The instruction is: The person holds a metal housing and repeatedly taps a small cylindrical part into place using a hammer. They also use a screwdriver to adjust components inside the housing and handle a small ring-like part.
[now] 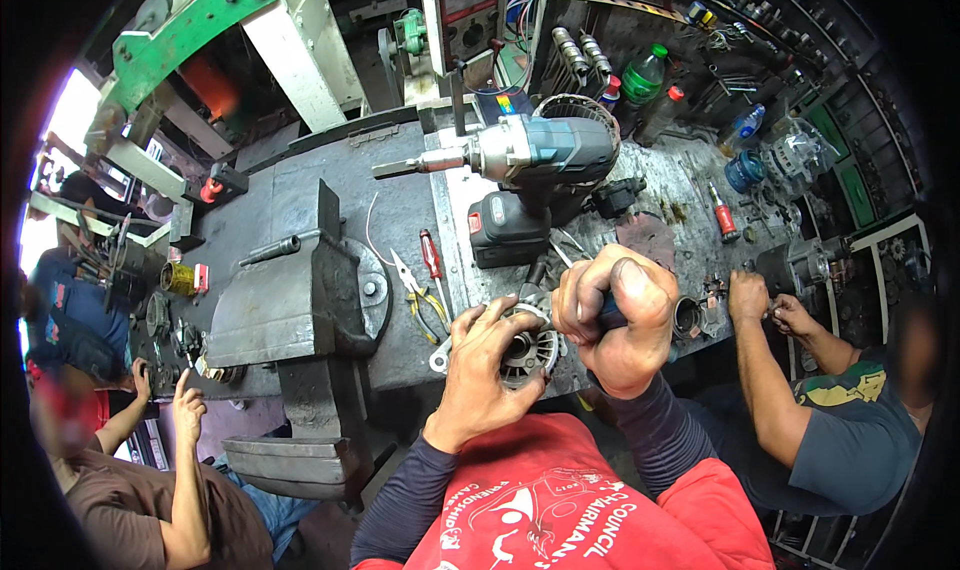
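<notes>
My left hand (492, 362) lies around the rim of a round metal housing (541, 348) with slotted vents and a centre hole, which looks like an alternator end cover. Its fingers curl over the far side, with the thumb nearest me. Just to the right and above, my right hand (622, 305) is closed in a fist, thumb on top. A bit of dark blue handle (608, 312) shows between its fingers; the rest of that tool is hidden. Left of the housing lie pliers with yellow-and-black handles (420, 295) and a red screwdriver (430, 253).
A cordless impact wrench (545, 155) stands on its battery beyond my hands. A big bench vise (275, 305) fills the left side. Bottles (643, 74) and another red-handled screwdriver (722, 213) sit rightward. Co-workers' hands are at right (750, 297) and left (187, 410).
</notes>
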Demonstrator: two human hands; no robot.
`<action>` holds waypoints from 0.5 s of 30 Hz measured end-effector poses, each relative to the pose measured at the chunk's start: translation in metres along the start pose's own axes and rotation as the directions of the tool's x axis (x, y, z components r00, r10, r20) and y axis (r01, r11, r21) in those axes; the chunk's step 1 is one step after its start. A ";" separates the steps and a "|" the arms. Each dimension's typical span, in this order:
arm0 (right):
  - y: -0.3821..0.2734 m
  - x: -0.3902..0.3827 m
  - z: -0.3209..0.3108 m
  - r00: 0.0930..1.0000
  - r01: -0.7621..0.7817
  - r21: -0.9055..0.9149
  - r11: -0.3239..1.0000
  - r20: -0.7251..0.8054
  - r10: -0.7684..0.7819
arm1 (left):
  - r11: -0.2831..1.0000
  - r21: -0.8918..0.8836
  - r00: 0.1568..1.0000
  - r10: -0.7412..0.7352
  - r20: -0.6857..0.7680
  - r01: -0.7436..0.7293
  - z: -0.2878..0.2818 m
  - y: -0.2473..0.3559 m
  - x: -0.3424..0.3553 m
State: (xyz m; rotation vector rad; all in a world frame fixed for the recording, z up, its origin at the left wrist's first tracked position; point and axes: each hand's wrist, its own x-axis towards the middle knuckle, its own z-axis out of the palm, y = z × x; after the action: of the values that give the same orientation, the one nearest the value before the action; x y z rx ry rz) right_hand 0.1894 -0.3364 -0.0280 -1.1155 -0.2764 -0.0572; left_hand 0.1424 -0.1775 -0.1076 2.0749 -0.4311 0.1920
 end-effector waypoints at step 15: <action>0.008 -0.008 -0.061 0.980 -0.090 -0.241 0.966 0.154 0.129 | 0.995 0.010 0.976 0.101 -0.191 -0.101 0.026 0.001 0.008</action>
State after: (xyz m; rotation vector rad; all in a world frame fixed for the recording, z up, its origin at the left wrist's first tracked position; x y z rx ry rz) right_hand 0.1946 -0.3880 -0.0620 -1.3712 -0.3655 0.1068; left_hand 0.1488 -0.2016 -0.1178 2.0141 -0.4183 0.4481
